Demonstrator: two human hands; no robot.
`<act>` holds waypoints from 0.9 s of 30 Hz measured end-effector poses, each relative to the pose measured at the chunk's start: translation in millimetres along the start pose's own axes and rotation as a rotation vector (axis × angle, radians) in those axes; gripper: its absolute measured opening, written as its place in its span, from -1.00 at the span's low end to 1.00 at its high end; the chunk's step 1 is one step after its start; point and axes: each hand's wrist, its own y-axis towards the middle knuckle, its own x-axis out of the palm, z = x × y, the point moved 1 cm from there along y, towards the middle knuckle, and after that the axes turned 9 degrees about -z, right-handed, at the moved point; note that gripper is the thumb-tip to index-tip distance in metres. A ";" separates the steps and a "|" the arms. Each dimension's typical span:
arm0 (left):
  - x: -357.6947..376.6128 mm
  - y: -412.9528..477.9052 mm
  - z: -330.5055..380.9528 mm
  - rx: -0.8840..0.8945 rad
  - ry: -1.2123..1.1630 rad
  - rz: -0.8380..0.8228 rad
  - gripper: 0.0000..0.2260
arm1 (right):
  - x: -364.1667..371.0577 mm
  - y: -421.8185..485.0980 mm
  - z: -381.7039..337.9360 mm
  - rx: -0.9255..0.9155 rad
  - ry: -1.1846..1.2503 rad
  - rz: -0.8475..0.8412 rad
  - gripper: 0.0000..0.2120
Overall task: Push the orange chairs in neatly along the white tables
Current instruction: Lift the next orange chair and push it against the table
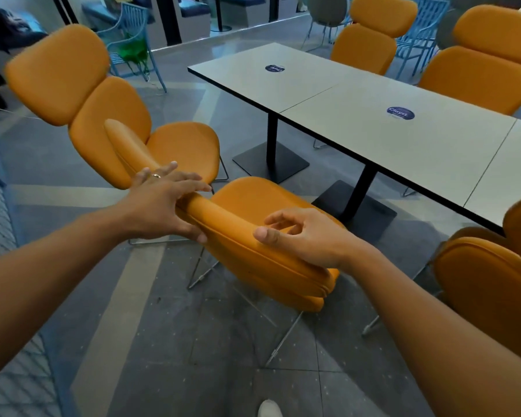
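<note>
An orange chair [253, 251] stands right in front of me, its back toward me and its seat facing the white tables [373, 136]. My left hand [166, 206] lies over the left end of its backrest top, fingers spread, thumb under the edge. My right hand [301, 236] rests on the right part of the backrest top, fingers loosely curled, thumb on the rim. A second orange chair [103, 115] stands further left, turned sideways and away from the table. A third orange chair [494, 281] is at my right by the table edge.
Two more orange chairs [478, 70] stand on the far side of the tables. Black table pedestals [355, 203] sit on the grey tiled floor. Blue wire chairs [133, 46] are at the back. My white shoe [269, 409] shows at the bottom.
</note>
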 end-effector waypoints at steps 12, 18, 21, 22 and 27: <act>2.0 22.3 -27.7 0.330 0.094 0.032 -0.19 | 43.1 -0.6 -34.0 0.266 -0.262 0.216 -0.08; 0.0 25.9 -41.7 0.449 0.097 0.071 -0.32 | 69.6 15.8 -55.0 0.495 -0.575 0.516 -0.24; -0.7 28.3 -51.2 0.411 0.139 0.122 -0.27 | 71.9 17.1 -55.0 0.517 -0.607 0.579 -0.21; -0.8 29.7 -54.1 0.400 0.151 0.142 -0.26 | 71.2 17.1 -54.3 0.514 -0.617 0.604 -0.21; 1.3 41.6 -56.4 0.427 0.196 0.236 -0.22 | 65.9 16.3 -48.9 0.444 -0.608 0.699 -0.20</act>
